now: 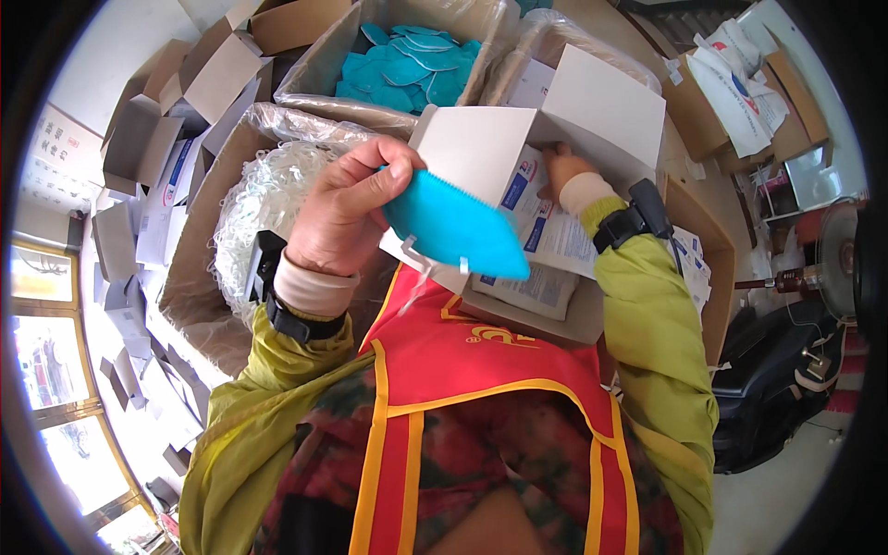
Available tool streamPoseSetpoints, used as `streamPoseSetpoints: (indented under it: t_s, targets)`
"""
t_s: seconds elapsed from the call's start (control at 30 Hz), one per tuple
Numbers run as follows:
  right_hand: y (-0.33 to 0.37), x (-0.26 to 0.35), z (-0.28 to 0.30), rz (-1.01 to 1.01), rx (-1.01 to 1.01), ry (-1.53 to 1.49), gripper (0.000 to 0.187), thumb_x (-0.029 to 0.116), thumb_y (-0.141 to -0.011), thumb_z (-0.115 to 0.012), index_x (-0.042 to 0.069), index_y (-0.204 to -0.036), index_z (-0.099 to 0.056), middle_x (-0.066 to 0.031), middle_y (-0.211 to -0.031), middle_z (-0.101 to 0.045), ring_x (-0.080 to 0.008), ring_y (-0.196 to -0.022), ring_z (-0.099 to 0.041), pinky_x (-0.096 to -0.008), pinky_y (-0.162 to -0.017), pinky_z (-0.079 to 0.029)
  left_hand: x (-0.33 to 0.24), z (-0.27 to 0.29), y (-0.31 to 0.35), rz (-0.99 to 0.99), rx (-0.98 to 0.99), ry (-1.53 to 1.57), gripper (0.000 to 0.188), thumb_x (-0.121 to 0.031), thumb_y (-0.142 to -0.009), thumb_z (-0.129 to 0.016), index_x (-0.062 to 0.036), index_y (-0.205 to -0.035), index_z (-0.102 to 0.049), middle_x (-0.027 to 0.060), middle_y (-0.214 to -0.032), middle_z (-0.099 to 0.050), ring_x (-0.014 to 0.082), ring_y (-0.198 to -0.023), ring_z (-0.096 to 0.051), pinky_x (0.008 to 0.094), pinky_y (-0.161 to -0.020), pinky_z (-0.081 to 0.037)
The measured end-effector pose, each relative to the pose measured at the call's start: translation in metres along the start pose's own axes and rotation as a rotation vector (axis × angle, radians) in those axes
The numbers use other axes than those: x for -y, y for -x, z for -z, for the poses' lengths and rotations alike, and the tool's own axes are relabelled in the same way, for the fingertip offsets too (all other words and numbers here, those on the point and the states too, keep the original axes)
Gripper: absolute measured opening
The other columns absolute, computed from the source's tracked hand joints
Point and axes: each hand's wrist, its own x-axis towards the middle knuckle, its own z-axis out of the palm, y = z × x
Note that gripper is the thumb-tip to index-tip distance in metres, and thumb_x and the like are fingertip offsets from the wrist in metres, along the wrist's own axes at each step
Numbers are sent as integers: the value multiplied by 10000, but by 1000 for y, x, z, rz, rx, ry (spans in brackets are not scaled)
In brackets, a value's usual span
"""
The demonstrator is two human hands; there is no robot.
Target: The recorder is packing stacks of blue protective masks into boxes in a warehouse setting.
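Observation:
A teal folded face mask (453, 227) with pale straps hanging from it is pinched by one end between the thumb and fingers of my left hand (356, 196). The mask hangs over the near left side of an open white carton (606, 109). My right hand (569, 176) reaches into that carton, beside white-and-blue printed packets (564, 231). Its fingertips are partly hidden among the packets and the carton wall, so I cannot see whether they grip one. Another clear packet (527, 289) lies at the carton's near end.
A lined box of teal masks (412, 69) stands at the back. On the left, a lined carton (208, 268) holds a heap of white straps (264, 217). Many open white cartons (139, 148) are piled further left. At right are a brown box (698, 120) and a black scooter seat (772, 379).

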Motion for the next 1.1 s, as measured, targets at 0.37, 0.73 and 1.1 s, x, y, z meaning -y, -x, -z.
streamPoseSetpoints:
  t_s: [0.37, 0.73, 1.1]
  targets:
    - [79, -6, 36, 255, -303, -576, 144, 121, -809, -668, 60, -909, -585, -161, -835, -629, -366, -788, -611, -428, -674, -471, 42, -38, -41, -279, -88, -810, 275, -230, -826, -749, -34, -973, -624, 9, -762, -560, 82, -607, -461, 228, -583, -405]
    - [164, 8, 57, 416, -545, -656, 148, 143, -820, -673, 42, -865, -575, -125, -793, -592, -351, -739, -595, -414, -615, -467, 59, -101, -34, -254, 145, -957, 106, -86, -902, -643, 10, -860, -658, 14, -707, -603, 52, -692, -524, 220, -600, -435]
    - [230, 35, 65, 629, -694, -498, 91, 11, -735, -675, 50, -804, -631, -84, -718, -541, -266, -646, -580, -323, -549, -445, 82, -45, -64, 57, -132, -572, 229, -190, -914, -637, 2, -790, -657, -12, -724, -613, 43, -665, -510, 217, -580, -404]
